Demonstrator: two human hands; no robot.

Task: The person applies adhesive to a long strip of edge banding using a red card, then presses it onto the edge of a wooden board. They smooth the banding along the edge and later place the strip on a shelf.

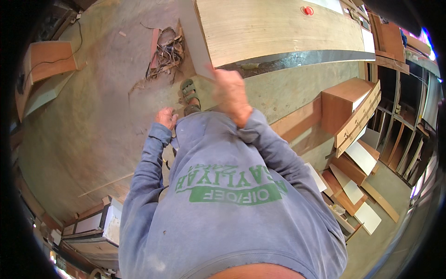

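Note:
My right hand (pixel 230 93) is raised beside the near corner of a pale plywood panel (pixel 278 32) on a large wooden piece; its fingertips are smeared by motion, and whether they touch it is unclear. The panel has a dark strip (pixel 283 60) along its lower edge and a small red round object (pixel 307 10) on top. My left hand (pixel 165 116) is low beside the hip of my grey-blue shirt, fingers curled; anything inside them is too small to make out. My sandalled foot (pixel 189 93) shows between my hands.
A pile of wood offcuts (pixel 167 49) lies on the concrete floor (pixel 83 149). A wooden box (pixel 51 58) with a cable is at left. Cabinet parts (pixel 339 107), loose boards (pixel 353 195) and upright racks (pixel 395 130) are at right; another cabinet piece (pixel 95 223) is at lower left.

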